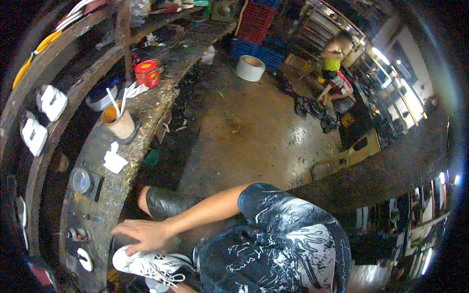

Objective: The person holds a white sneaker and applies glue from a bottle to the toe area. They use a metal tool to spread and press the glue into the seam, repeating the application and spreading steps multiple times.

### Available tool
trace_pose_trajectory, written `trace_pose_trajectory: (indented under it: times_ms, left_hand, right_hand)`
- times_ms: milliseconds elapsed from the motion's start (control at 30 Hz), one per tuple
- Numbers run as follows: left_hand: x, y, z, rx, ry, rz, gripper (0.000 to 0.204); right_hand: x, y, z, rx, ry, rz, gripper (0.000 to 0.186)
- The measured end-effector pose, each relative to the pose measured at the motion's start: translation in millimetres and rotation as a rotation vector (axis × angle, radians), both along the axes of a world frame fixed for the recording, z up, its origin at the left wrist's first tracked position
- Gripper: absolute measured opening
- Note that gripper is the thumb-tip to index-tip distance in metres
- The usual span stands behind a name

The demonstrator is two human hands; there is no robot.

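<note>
1. Head view: a white sneaker (146, 266) is seen at the bottom, its long axis running left to right, directly beneath the right hand (141, 235), which is spread flat on it.
2. The left hand cannot be made out, so its state cannot be told.
3. A red tin (147, 73) and a paper cup (119, 123) stand further along the workbench (97, 146).

Under the right hand (144, 234), a white cloth sneaker (146, 266) with laces — matt; just beyond the grip, the grimy, rough workbench (122, 180) — dull, stained.
</note>
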State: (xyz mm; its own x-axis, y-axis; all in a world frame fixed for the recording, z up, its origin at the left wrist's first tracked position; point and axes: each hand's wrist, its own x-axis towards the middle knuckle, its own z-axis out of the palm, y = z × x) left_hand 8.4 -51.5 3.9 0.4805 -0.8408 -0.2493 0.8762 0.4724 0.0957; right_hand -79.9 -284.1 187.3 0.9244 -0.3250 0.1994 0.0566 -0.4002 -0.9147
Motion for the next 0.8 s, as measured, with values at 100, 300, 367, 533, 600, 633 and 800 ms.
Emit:
trace_pose_trajectory:
  times_ms: [100, 300, 367, 533, 600, 633, 800]
  left_hand:
    - [-2, -4, 2, -0.049, -0.017, 0.013, 0.086]
    - [0, 10, 4, -0.137, -0.025, 0.040, 0.081]
    - [3, 21, -4, -0.168, -0.033, 0.046, 0.079]
    - [14, 42, 2, -0.423, 0.051, -0.028, 0.075]
    - [14, 44, 38, -0.647, 0.146, -0.076, 0.074]
    - [12, 44, 63, -0.574, -0.003, 0.003, 0.073]
    - [-14, 35, 195, 0.591, -0.997, 0.168, 0.068]
  right_hand:
    - [-7, 10, 11, 0.064, 0.071, 0.036, 0.091]
    - [-9, 30, 14, 0.041, 0.059, 0.125, 0.076]
    - [-13, 31, 21, 0.035, 0.043, 0.129, 0.070]
    - [-26, 33, 45, 0.066, 0.030, 0.128, 0.055]
    - [-28, 33, 51, 0.090, -0.012, 0.123, 0.047]
    - [-28, 32, 54, 0.125, 0.007, 0.109, 0.043]
    - [-32, 30, 53, 0.192, -0.002, 0.144, 0.027]
